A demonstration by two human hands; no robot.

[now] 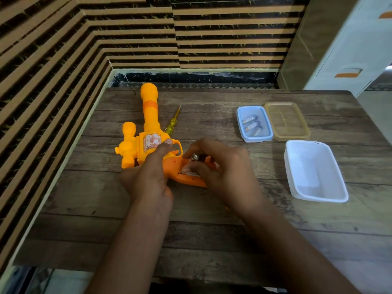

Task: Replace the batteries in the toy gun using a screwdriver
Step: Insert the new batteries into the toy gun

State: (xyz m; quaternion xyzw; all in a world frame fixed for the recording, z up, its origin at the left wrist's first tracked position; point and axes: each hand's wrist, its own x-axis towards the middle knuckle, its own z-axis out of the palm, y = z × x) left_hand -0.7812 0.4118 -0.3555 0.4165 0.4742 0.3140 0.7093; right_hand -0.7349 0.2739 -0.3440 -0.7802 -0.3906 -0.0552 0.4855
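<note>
An orange toy gun lies on the wooden table, barrel pointing away from me. My left hand grips its body near the trigger guard, thumb on the sticker side. Over the open handle compartment, my right hand pinches a battery between its fingertips. A yellow-handled screwdriver rests on the table just right of the barrel. Three batteries lie in a small blue container.
A tan transparent lid or tray sits beside the blue container. A larger white tub stands at the right. Striped walls close in on the left and far sides; a white drawer cabinet stands at the far right.
</note>
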